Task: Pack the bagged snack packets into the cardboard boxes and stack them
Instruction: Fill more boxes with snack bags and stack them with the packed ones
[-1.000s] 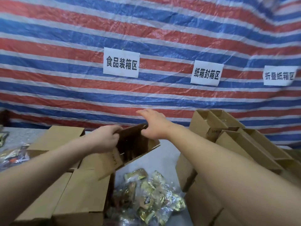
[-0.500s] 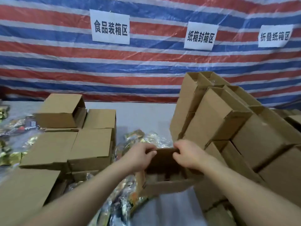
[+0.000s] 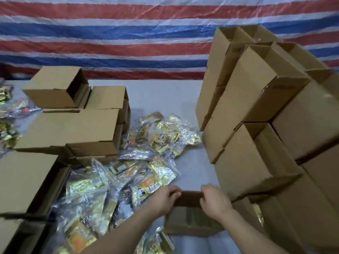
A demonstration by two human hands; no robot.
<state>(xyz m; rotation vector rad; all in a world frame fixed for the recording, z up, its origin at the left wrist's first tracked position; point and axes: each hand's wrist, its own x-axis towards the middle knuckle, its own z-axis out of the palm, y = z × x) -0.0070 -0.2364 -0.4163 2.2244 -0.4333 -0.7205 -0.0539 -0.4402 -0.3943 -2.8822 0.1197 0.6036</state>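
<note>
Gripping open box (image 3: 190, 215) rim — left hand (image 3: 163, 199), right hand (image 3: 214, 202), fingers curled

— Where is the open cardboard box (image 3: 190, 213) now?

— Down on the worktop (image 3: 165, 96), between the bagged snack packets (image 3: 128, 176) and the stack of empty boxes (image 3: 256, 110). A second ago it was held up in the air, tilted, in front of the striped tarpaulin (image 3: 128, 33).

— And the hands?

— The left hand (image 3: 163, 200) and right hand (image 3: 214, 204) have come down with it and closer together, both gripping its far rim.

— The paper signs?

— Gone from view; the camera has tipped downward.
</note>
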